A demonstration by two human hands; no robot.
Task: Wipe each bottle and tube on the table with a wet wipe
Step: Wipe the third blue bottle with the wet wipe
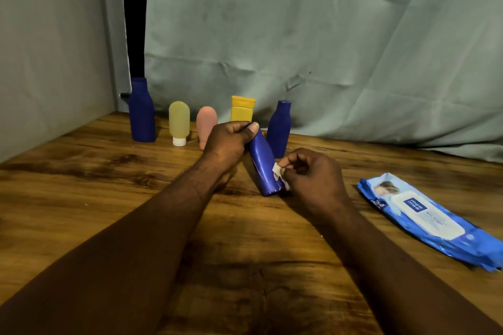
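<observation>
The left hand (231, 141) is curled around the top end of a glossy blue bottle (262, 166), thumb over the cap, holding it tilted, with its base down near the wooden table (81, 185) in the middle of the scene. The right hand (310, 174) pinches a small white wet wipe (277, 171) between thumb and fingers and presses it against the bottle's lower right side.

Along the far edge stands a row: a tall dark blue bottle (141, 111) at the left, a yellow-green tube (179, 122) on its white cap, a pink tube (206, 125) partly behind the left hand, a yellow tube (242, 109), and a smaller blue bottle (279, 128) just behind the held one.

At the right, well apart from the hands, a blue wipes pack (430, 220) lies flat. A pale green cloth (299, 35) hangs behind the table.
</observation>
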